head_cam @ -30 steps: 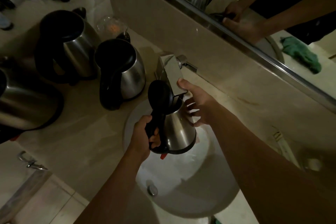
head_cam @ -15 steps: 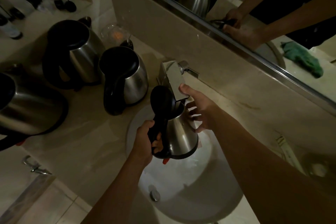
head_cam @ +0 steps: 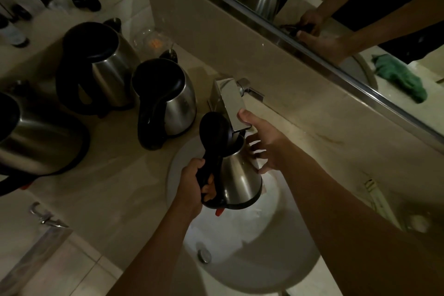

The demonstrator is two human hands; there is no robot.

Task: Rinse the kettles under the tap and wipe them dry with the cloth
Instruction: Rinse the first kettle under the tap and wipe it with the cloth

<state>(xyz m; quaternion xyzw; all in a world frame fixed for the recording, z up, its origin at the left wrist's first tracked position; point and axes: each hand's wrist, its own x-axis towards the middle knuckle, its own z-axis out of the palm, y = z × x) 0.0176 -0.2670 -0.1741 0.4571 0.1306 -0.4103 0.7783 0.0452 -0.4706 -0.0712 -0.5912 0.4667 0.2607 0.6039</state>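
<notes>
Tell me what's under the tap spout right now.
The held kettle, lid flipped open, mouth right below the tap over the sink. Left hand grips its handle; right hand steadies it. Water flow can't be made out.

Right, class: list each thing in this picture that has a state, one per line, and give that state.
Held kettle: lid open, upright under the tap spout, over the basin.
Left hand: closed round the held kettle's handle.
Right hand: open, thumb on the tap, fingers against the kettle body.
Tap: water flow cannot be seen.
Nearest counter kettle: lid shut, upright.
Basin: drain stopper visible.
</notes>
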